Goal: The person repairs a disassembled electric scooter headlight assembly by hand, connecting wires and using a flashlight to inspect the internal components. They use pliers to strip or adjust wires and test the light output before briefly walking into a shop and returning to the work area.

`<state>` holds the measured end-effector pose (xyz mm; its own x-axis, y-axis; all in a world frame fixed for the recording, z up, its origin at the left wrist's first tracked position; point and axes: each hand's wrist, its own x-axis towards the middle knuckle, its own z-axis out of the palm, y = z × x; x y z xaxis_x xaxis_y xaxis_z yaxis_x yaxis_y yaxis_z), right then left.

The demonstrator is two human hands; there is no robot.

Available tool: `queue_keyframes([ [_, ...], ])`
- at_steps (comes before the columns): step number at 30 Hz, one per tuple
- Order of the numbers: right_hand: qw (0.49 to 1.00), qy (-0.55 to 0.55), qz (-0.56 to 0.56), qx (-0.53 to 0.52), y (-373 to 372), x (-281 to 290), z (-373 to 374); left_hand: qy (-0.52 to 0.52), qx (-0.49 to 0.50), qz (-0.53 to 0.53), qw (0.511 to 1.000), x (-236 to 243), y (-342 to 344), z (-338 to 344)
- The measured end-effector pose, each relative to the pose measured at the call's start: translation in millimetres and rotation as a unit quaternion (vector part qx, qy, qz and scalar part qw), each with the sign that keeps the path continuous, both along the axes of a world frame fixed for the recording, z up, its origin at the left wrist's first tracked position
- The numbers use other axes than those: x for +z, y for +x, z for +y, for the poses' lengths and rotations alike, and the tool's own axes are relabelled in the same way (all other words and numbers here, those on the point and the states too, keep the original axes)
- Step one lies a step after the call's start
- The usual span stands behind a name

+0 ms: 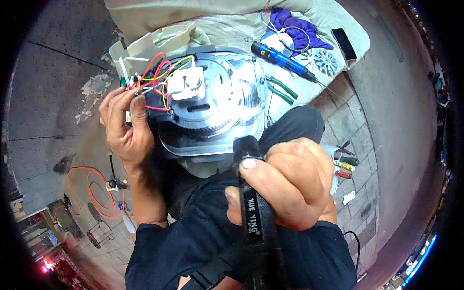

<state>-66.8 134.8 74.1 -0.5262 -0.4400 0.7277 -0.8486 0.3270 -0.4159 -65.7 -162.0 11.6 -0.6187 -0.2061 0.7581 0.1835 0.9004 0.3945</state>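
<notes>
My right hand [295, 181] is closed round a black flashlight [256, 208], held upright close in front of me. Its head points at an opened appliance [208, 113] with a round dark base, a clear plastic rim and a white part on top, where a bright glare lies. At the appliance's left edge, my left hand [124, 123] pinches a bundle of red, yellow and white wires [137, 87] between thumb and fingers. The exact wire ends in the pinch are hidden. The appliance rests over my lap against the covered seat.
On the pale cloth cover [309, 14] lie a blue electric screwdriver [280, 58], green-handled pliers [282, 91], a grey finned fan [326, 62], a purple cloth [299, 29] and a phone [344, 44]. Hand tools [345, 166] sit on the paving at right; an orange cord [92, 188] coils at left.
</notes>
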Motion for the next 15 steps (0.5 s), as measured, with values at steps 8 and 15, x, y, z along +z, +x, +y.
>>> queue_keyframes([
  [8, 0.999, 0.012, -0.042, -0.024, 1, 10, 18, -0.014, -0.055, -0.056, 0.997, 9, -4, -7],
  [15, 0.999, -0.028, -0.035, -0.001, -9, -1, 23, -0.057, -0.059, -0.090, 0.993, 20, -4, 1],
])
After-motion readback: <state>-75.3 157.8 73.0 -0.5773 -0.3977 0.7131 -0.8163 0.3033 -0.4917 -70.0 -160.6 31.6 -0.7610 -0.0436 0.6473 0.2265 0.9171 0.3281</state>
